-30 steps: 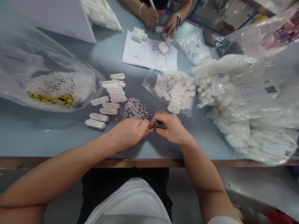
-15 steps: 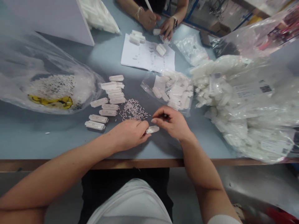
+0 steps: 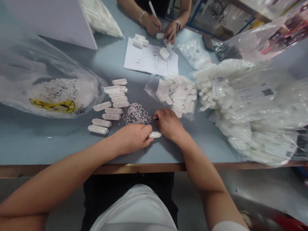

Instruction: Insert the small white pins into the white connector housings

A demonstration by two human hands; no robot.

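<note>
Fingers of the left hand (image 3: 132,138) pinch one end of a white connector block (image 3: 155,134), low over the counter (image 3: 72,144). The right hand (image 3: 169,123) curls beside the pin pile (image 3: 137,114), and its fingertips are hidden, so I cannot tell their grip.

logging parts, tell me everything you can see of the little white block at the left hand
The white block is small, oblong, plastic by its look; finer detail is blurred. It lies crosswise on or just above the grey table, its left end pinched by the left hand. The right hand sits just beyond it.
</note>
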